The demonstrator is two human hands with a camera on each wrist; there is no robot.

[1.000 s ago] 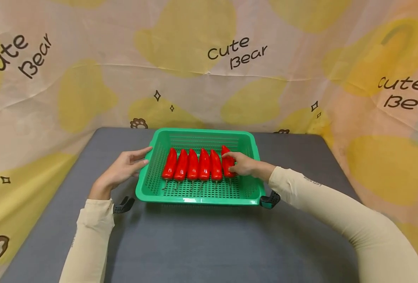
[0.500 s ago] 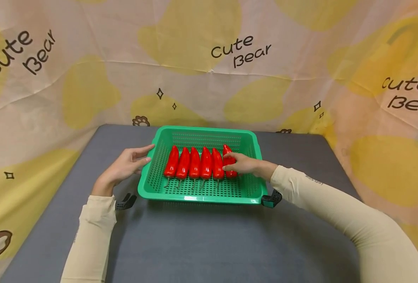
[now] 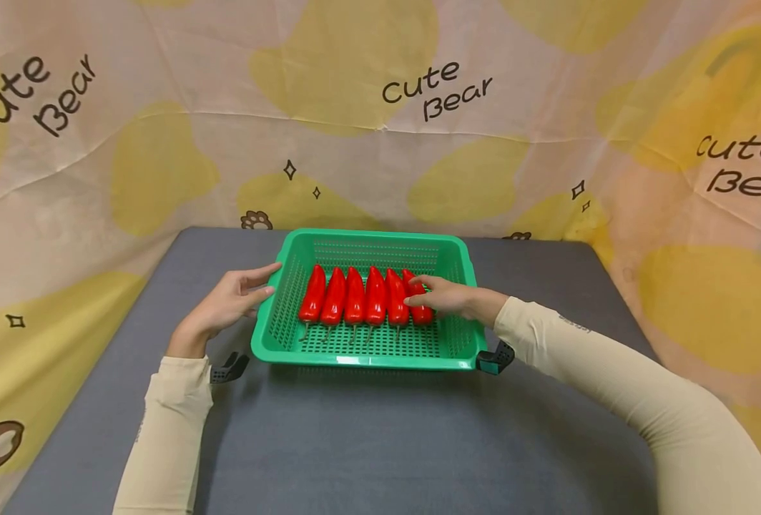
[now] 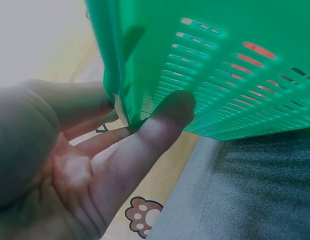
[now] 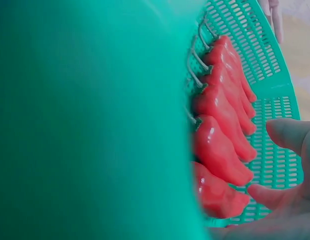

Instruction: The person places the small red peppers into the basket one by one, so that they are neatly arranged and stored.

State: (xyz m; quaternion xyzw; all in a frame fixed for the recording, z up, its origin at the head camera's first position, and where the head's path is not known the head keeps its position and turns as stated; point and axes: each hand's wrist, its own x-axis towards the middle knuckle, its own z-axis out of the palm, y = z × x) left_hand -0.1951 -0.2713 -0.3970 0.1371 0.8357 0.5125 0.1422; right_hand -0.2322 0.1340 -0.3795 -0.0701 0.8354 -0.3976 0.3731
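Note:
A green slotted plastic basket stands on the dark table. Several red chili peppers lie in it side by side, stems toward the front. At the basket's left rim, my left hand rests its fingertips; in the left wrist view one finger lies along the outer wall. My right hand reaches inside over the rightmost pepper and partly covers it. In the right wrist view its fingertips are spread apart near the pepper tips, with nothing pinched between them. The basket's blurred green wall hides part of the row there.
A grey cloth covers the table. Behind and at both sides hangs a printed curtain. Dark wrist camera mounts stick out below both wrists, the right mount close to the basket's front right corner.
My right thumb has moved left, off the rightmost pepper toward its neighbour. The rightmost pepper now slants more to the left. The left hand has stayed at the rim.

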